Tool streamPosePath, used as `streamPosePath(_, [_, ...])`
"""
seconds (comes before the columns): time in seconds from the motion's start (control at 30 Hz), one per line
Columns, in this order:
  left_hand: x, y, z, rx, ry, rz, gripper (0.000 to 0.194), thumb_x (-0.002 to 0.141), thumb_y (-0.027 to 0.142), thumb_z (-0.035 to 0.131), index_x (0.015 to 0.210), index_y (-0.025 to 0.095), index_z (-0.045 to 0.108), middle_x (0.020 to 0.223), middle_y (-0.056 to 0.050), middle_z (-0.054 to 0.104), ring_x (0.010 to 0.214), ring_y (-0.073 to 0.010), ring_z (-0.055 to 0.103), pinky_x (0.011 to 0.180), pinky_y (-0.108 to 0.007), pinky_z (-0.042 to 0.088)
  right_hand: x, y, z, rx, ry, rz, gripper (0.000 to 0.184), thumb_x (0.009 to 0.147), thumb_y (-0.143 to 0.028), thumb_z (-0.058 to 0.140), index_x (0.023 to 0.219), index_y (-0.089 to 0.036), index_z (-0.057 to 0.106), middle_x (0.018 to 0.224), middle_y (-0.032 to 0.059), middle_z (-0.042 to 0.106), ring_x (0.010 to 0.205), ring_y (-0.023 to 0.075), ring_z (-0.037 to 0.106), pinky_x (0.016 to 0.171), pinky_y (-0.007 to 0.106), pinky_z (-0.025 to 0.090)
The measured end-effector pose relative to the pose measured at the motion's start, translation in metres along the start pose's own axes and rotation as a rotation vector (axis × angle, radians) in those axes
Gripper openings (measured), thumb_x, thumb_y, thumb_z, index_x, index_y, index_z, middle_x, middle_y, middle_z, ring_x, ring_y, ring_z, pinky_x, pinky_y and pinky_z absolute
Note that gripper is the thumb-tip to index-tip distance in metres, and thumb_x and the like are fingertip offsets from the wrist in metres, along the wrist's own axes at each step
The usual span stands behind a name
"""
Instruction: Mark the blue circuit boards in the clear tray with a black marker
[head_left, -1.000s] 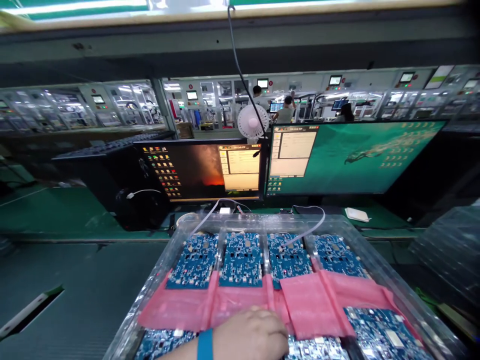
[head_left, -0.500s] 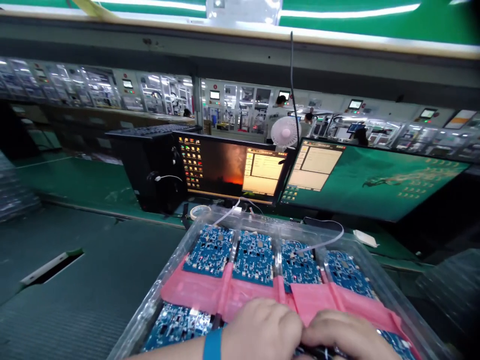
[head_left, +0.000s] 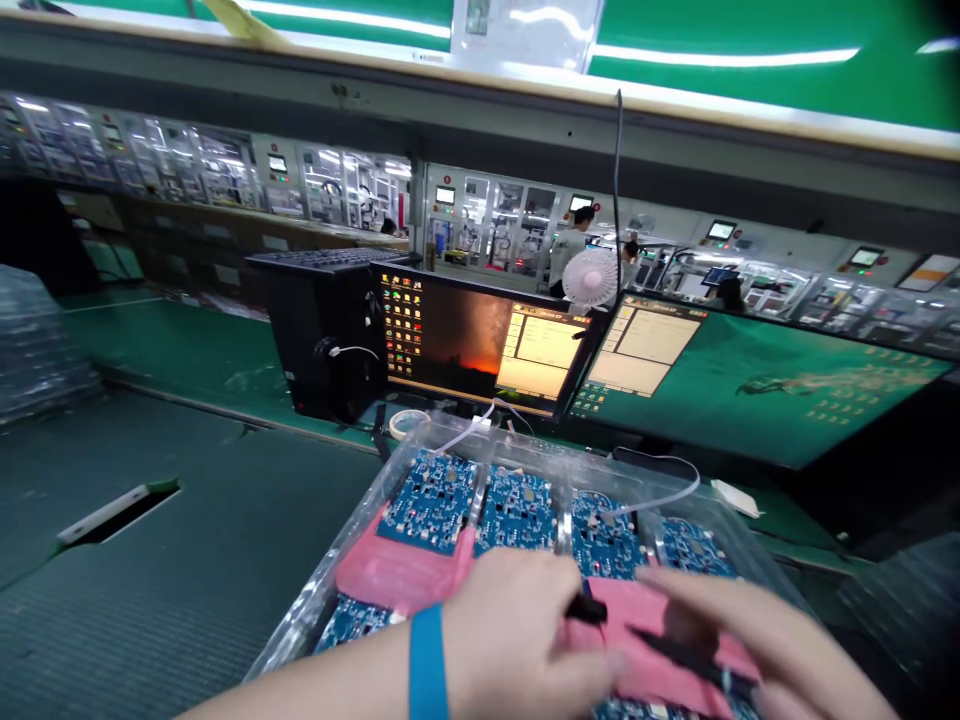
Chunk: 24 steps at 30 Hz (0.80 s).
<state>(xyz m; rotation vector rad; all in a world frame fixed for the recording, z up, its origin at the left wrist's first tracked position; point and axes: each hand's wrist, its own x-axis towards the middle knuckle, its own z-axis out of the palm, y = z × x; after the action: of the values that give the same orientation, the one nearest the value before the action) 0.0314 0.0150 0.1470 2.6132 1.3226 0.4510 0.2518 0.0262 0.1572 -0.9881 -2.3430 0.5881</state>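
Note:
A clear plastic tray (head_left: pixel 330 590) holds rows of blue circuit boards (head_left: pixel 430 500) with pink plastic bags (head_left: pixel 401 570) laid across them. My left hand (head_left: pixel 517 635), with a blue wristband (head_left: pixel 427 665), lies curled over the boards and pinches a small black connector (head_left: pixel 586 608). My right hand (head_left: pixel 757 640) reaches in from the right over the pink bags, fingers round a thin black cable (head_left: pixel 690 655). A white cable (head_left: pixel 660 495) runs from one board to the back of the bench.
Two lit monitors (head_left: pixel 480 340) (head_left: pixel 750 380) stand behind the tray, with a small white fan (head_left: pixel 592 278) above and a black computer case (head_left: pixel 322 330) left. A tape roll (head_left: pixel 405 422) lies by the tray. A green ribbed mat (head_left: pixel 150 560) covers the bench; people work far behind.
The view has swung left and down. My right hand has come in over the tray. Both hands moved forward over the pink bags and now hold a black connector and cable.

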Motion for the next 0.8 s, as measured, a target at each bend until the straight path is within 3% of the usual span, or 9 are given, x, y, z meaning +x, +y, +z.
streamPosePath(0.07, [-0.004,-0.013,-0.01,0.047,0.077,-0.125,0.027,0.085,0.035,0.031,0.077,0.017,0.05,0.073,-0.004,0.058,0.062,-0.0176,0.054,0.052,-0.028,0.041,0.015,0.003,-0.001,0.002,0.209,0.116,0.03,0.086,-0.038,0.03,0.102,-0.025,0.051,0.081,0.0051,0.058,0.071,0.0203,0.056,0.056,0.027,0.044])
streamPosePath(0.13, [-0.009,-0.03,-0.013,0.158,0.08,-0.234,0.024,0.085,0.027,0.029,0.078,0.017,0.049,0.074,-0.005,0.058,0.065,-0.0194,0.055,0.057,-0.031,0.043,0.044,0.006,0.012,0.021,0.283,0.217,0.022,0.083,-0.035,0.033,0.082,-0.021,0.051,0.069,0.0022,0.054,0.061,0.0167,0.051,0.051,0.024,0.04])
streamPosePath(0.23, [-0.016,-0.059,-0.002,0.286,-0.005,-0.353,0.021,0.083,0.022,0.032,0.079,0.015,0.052,0.075,-0.008,0.06,0.071,-0.0231,0.058,0.064,-0.036,0.044,0.101,0.01,0.053,0.164,0.154,0.25,0.019,0.077,-0.033,0.042,0.068,-0.019,0.051,0.064,-0.0003,0.052,0.06,0.0142,0.05,0.052,0.022,0.039])
streamPosePath(0.33, [-0.022,-0.08,0.012,0.293,-0.089,-0.381,0.02,0.081,0.019,0.036,0.079,0.013,0.055,0.076,-0.01,0.062,0.071,-0.0247,0.06,0.064,-0.037,0.045,0.15,0.016,0.101,0.274,0.055,0.249,0.016,0.071,-0.03,0.052,0.079,-0.018,0.059,0.076,0.0,0.059,0.069,0.0138,0.055,0.06,0.021,0.043])
streamPosePath(0.43, [-0.024,-0.089,0.02,0.277,-0.122,-0.356,0.018,0.079,0.018,0.039,0.079,0.012,0.056,0.076,-0.011,0.063,0.07,-0.0256,0.061,0.062,-0.037,0.046,0.182,0.023,0.137,0.282,0.027,0.308,0.021,0.075,-0.031,0.046,0.08,-0.017,0.061,0.071,0.0006,0.061,0.058,0.0125,0.055,0.053,0.02,0.044])
streamPosePath(0.57, [-0.024,-0.093,0.022,0.253,-0.141,-0.34,0.019,0.08,0.018,0.038,0.081,0.012,0.056,0.075,-0.01,0.063,0.07,-0.0257,0.061,0.062,-0.038,0.046,0.199,0.03,0.156,0.22,0.03,0.388,0.023,0.075,-0.03,0.042,0.072,-0.018,0.061,0.061,0.0,0.059,0.048,0.0119,0.052,0.044,0.019,0.039])
streamPosePath(0.8, [-0.023,-0.097,0.024,0.207,-0.168,-0.334,0.021,0.081,0.021,0.037,0.081,0.012,0.056,0.076,-0.011,0.062,0.071,-0.0258,0.06,0.063,-0.037,0.046,0.199,0.029,0.159,0.11,0.006,0.377,0.016,0.068,-0.026,0.049,0.061,-0.021,0.063,0.059,-0.002,0.059,0.057,0.0134,0.053,0.047,0.019,0.037])
